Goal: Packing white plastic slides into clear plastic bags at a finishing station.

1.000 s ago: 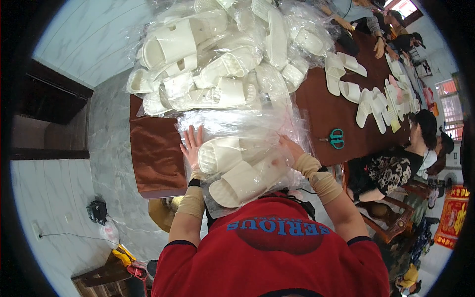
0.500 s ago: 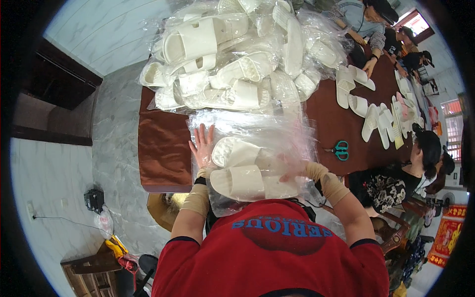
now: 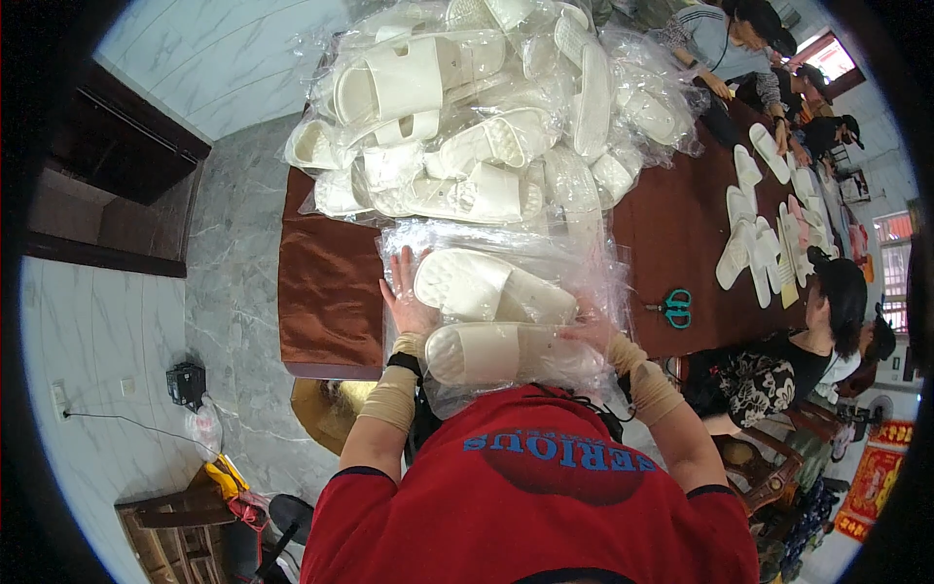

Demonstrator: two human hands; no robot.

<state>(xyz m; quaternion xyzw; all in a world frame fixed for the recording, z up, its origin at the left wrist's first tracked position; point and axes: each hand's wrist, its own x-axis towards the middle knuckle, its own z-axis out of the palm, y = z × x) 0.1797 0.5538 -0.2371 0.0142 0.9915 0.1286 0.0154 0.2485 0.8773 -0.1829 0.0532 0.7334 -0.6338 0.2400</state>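
At the near edge of a table under a brown cloth [image 3: 331, 282], 2 white slippers lie side by side in a clear plastic bag [image 3: 457, 237], close against the wearer's red shirt [image 3: 525, 487]. Far slipper [image 3: 494, 285] slightly slanted, its right end nearer the body; near slipper [image 3: 486, 352] roughly level across the view.

Left hand [image 3: 413, 304] at the bag's left margin, palm down, visible fingers spread and pointing away from the body. Slippers sit to the right of these fingers; the left ends of both come just beside the palm. Contact through the film: cannot tell.

Right hand [image 3: 592, 329] seen through film at the slippers' right ends, fingers pointing left, toward the gap between the 2. Glare blurs it; cannot tell whether the fingers pinch or lie flat.

Both forearms carry tan wraps; 1 black band at the left wrist.

Beyond the bag: heap of bagged white slippers [image 3: 448, 117]. To the right on the cloth: scissors [image 3: 673, 309] with teal handles, then loose slippers [image 3: 764, 255]. Co-worker in a black cap [image 3: 843, 284] at the right side.
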